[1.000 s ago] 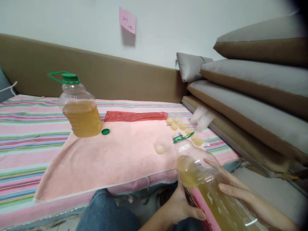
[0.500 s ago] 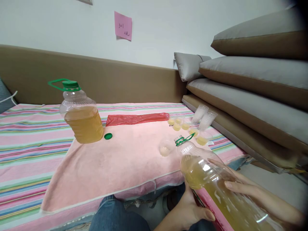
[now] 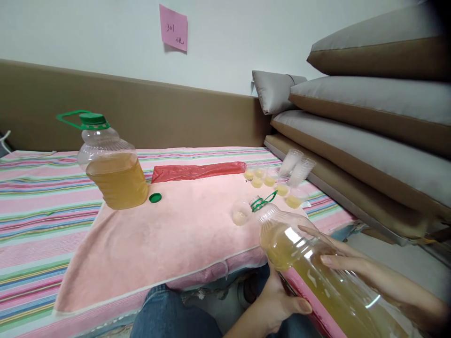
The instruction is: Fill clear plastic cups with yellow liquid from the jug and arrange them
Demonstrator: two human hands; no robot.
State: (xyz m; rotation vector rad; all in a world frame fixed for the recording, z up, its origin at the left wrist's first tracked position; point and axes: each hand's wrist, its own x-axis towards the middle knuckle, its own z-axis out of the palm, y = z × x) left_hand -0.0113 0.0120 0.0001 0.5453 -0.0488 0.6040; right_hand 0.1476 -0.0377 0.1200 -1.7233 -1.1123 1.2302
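- Capped bottle (image 3: 112, 173): stands upright at the left of the pink towel (image 3: 158, 239) on the bed, roughly half full of amber liquid. A loose green cap (image 3: 155, 197) lies just beside its base.
- Red bag (image 3: 199, 171): lies flat along the towel's far edge.
- Small cup (image 3: 241, 214): stands on the towel, just beside the open neck of the bottle you hold; the filled cups (image 3: 269, 180) cluster behind it.
- Left hand (image 3: 278, 307): cups the tilted bottle from beneath, thumb against its side.
- Open bottle (image 3: 317, 272): slants with its neck over the towel's near right edge and its body off the bed. Judge it heavy, its load shifting toward the neck; the thin, smooth wall probably yields to squeezing, so carry it from below.
- Right hand (image 3: 338, 256): rests on the upper wall, fingers extended.
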